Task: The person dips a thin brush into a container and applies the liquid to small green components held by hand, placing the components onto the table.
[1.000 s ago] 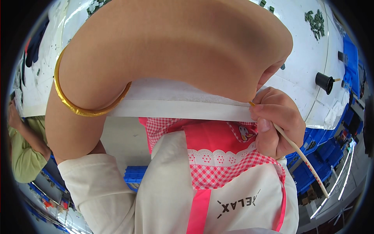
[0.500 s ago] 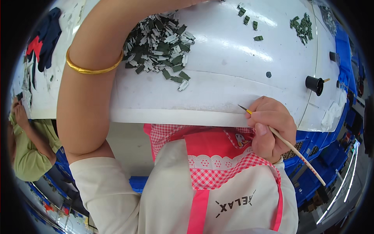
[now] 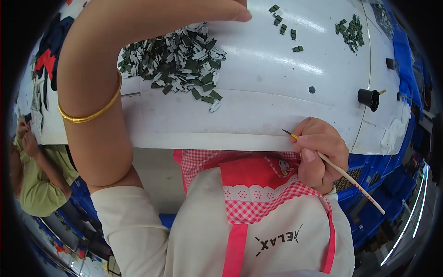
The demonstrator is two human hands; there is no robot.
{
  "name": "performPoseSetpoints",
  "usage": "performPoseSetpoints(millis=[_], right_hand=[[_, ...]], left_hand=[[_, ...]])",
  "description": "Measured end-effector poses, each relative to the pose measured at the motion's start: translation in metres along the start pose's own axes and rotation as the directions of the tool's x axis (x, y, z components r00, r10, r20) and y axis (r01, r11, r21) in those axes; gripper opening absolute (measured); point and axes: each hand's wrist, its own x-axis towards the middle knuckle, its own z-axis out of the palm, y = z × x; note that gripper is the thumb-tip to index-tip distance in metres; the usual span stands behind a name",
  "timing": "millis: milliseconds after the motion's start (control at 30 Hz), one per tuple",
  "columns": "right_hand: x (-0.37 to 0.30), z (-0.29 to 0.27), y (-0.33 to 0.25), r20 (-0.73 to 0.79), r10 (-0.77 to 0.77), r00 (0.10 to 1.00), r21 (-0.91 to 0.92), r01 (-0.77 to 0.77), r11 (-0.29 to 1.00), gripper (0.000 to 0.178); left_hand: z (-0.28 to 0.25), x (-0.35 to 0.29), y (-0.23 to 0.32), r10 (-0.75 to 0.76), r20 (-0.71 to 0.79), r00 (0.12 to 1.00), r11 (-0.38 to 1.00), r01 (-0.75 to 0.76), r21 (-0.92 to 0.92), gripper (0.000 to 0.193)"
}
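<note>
My right hand [image 3: 323, 150] grips a thin paintbrush [image 3: 350, 177] at the front edge of the table, its dark tip pointing left over the white surface. My left arm, with a gold bangle, arches over the left of the table. Only part of my left hand [image 3: 237, 13] shows at the top edge; an outstretched thumb is visible, the other fingers are out of sight. Below that hand lies a big heap of small dark green and whitish pieces [image 3: 184, 60]. To its right, several small green pieces [image 3: 283, 29] lie in a loose slanting row.
A smaller pile of green pieces [image 3: 353, 33] lies at the far right. Nearer stands a small black cup [image 3: 368, 99] with a stick in it, beside crumpled white tissue [image 3: 394, 131]. Dark cloth [image 3: 54, 39] lies at far left, where another person [image 3: 39, 171] sits. Blue crates line the right.
My left hand has come nearer, so its thumb now shows. The bangled forearm has shifted left. The right hand keeps its hold on the paintbrush; the whole view has shifted slightly.
</note>
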Motion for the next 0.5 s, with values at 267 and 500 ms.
performPoseSetpoints(millis=[267, 500], right_hand=[[-0.003, -0.006, -0.001, 0.010, -0.025, 1.000, 0.051, 0.025, 0.998, 0.019], [-0.005, -0.024, -0.012, -0.002, -0.061, 0.998, 0.008, 0.061, 0.998, 0.018]], left_hand=[[0.014, -0.008, -0.011, 0.198, 0.224, 0.954, 0.803, -0.289, 0.521, 0.011], [0.023, 0.013, -0.051, 0.369, 0.189, 0.910, 0.781, -0.413, 0.468, 0.008]])
